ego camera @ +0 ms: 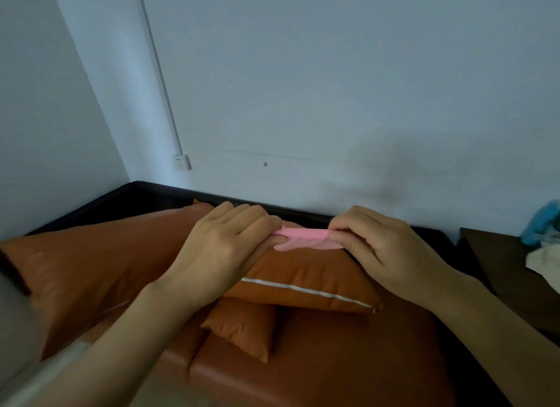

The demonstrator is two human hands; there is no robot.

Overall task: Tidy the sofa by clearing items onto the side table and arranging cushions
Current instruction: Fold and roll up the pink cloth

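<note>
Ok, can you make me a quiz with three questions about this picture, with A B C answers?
1. Where is the blue thing?
A. on the side table
B. on the sofa
C. on the floor

2. What colour is the cloth being held?
A. green
B. pink
C. black

3. What are the hands doing?
A. hanging loose
B. pressing flat on a cushion
C. both pinching the cloth

Answers: 1 A, it lies on the dark table at the right edge. 2 B, the strip between the hands is pink. 3 C, the left hand and right hand each pinch one end.
</note>
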